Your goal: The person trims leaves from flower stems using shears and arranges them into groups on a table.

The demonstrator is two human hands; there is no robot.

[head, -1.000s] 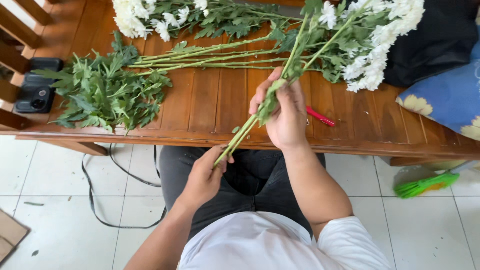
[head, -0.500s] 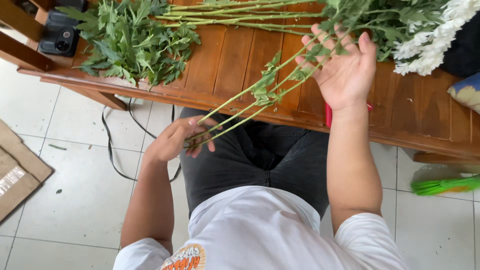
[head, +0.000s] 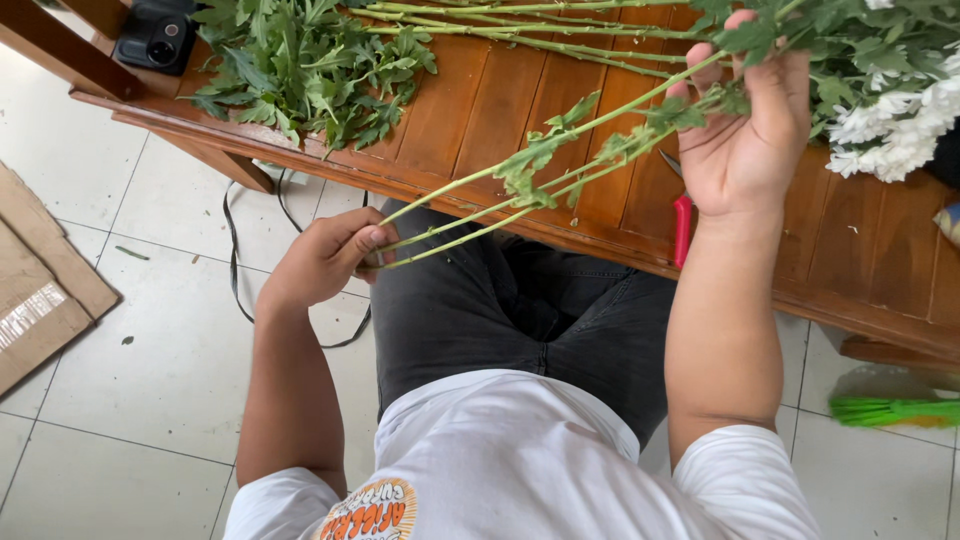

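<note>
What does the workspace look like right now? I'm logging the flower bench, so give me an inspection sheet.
Surface: slatted wooden table.
Job's things: green flower stems, white blooms at their tops.
Clutter: pile of stripped leaves; red-handled tool; black camera.
Grippers: left hand pinches the stem ends; right hand grips higher up.
Cables: black cable on the floor.
Surroundings: tiled floor, cardboard, green broom.

Leaf pile [head: 300, 65] and camera [head: 155, 38] at the table's [head: 480, 110] left end. Scissors [head: 682, 225] near its front edge. Stems [head: 520, 175] overhang that edge.
</note>
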